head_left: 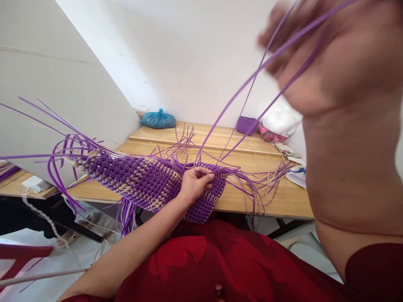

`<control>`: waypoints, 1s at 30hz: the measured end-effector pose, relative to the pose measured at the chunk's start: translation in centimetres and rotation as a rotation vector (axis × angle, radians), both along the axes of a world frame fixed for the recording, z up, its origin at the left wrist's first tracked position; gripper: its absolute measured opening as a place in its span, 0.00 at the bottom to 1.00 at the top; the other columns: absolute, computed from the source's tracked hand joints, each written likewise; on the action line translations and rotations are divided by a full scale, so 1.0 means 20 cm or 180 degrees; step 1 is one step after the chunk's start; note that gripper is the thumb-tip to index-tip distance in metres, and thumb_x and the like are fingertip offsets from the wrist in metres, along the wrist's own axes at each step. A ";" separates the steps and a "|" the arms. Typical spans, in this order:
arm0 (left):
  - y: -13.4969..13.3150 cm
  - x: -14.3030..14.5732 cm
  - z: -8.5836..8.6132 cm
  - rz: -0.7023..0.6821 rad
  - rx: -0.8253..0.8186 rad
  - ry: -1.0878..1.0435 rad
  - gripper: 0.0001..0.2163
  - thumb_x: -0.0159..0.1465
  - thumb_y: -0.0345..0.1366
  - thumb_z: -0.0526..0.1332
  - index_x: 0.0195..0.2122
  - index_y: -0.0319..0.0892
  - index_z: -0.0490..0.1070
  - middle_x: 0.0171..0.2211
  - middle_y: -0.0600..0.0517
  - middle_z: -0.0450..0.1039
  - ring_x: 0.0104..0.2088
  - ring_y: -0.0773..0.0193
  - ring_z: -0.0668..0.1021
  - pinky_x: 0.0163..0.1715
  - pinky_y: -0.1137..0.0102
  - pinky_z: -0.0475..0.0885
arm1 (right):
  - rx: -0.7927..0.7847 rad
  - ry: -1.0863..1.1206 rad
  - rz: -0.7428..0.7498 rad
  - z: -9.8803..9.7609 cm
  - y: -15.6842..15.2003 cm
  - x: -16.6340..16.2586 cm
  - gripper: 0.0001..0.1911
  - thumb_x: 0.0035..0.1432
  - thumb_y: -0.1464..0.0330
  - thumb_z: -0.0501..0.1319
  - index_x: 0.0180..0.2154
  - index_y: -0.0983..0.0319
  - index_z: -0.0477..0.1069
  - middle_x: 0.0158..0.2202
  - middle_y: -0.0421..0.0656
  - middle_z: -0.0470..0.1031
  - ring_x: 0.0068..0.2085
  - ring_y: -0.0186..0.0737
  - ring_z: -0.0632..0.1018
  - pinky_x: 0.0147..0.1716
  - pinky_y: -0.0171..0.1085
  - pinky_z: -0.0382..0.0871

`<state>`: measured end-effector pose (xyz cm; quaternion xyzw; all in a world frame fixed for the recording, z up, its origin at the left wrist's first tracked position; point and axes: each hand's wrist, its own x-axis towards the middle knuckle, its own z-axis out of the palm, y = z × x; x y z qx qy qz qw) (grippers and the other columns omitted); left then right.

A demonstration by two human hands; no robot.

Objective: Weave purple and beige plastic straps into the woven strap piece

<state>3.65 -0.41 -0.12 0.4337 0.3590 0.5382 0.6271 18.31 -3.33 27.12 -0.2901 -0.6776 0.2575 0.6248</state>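
While left fingers (205, 178) pinch weaving (138, 180), strands (261, 67) rise

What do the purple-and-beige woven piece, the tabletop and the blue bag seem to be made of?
Woven piece: probably plastic strips, slightly glossy; the loose ends look smooth and curve stiffly.
Tabletop: wood or wood-look laminate, satin, judging by its yellow-brown surface.
Blue bag: likely thin plastic, shiny, with wrinkles and a gathered top.

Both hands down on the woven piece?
No, only the left hand is on the woven piece; the right hand is raised well above it.
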 end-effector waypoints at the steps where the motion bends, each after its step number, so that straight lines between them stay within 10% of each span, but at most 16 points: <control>1: 0.00 0.00 0.00 -0.0003 0.0008 -0.0004 0.17 0.41 0.40 0.77 0.27 0.36 0.75 0.24 0.53 0.74 0.25 0.70 0.75 0.23 0.74 0.78 | 0.0203 0.0082 0.0051 0.06 -0.01 0.02 0.37 0.61 0.67 0.30 0.13 0.69 0.68 0.35 0.30 0.80 0.62 0.46 0.67 0.32 0.46 0.54; 5: 0.00 0.00 0.00 -0.0045 0.0042 0.0058 0.17 0.43 0.40 0.77 0.29 0.36 0.76 0.26 0.53 0.74 0.25 0.69 0.76 0.23 0.74 0.79 | -0.0463 -0.0461 0.0851 -0.01 -0.01 0.03 0.53 0.60 0.53 0.16 0.24 0.60 0.78 0.51 0.29 0.77 0.61 0.40 0.71 0.37 0.41 0.62; 9: 0.00 -0.01 0.00 -0.0085 0.0010 0.0053 0.18 0.43 0.41 0.77 0.30 0.36 0.76 0.25 0.53 0.73 0.26 0.68 0.76 0.22 0.73 0.79 | -0.1662 -0.1839 0.0399 -0.39 0.13 0.05 0.34 0.63 0.44 0.50 0.30 0.63 0.81 0.36 0.48 0.82 0.35 0.40 0.79 0.29 0.35 0.67; 15: 0.00 -0.02 0.01 -0.0182 0.0050 0.0075 0.19 0.43 0.42 0.77 0.30 0.36 0.76 0.28 0.52 0.75 0.27 0.69 0.76 0.22 0.74 0.78 | -0.0622 -0.3802 -0.0165 -0.76 0.16 0.07 0.06 0.56 0.72 0.64 0.29 0.61 0.79 0.25 0.38 0.76 0.27 0.32 0.70 0.29 0.33 0.56; 30: -0.01 -0.03 0.02 -0.0176 0.0069 0.0067 0.18 0.41 0.38 0.78 0.30 0.37 0.78 0.28 0.54 0.76 0.27 0.70 0.76 0.27 0.74 0.77 | 0.0301 -0.3453 0.0036 -0.90 0.29 -0.05 0.10 0.55 0.74 0.61 0.30 0.60 0.82 0.32 0.41 0.81 0.35 0.36 0.77 0.37 0.33 0.64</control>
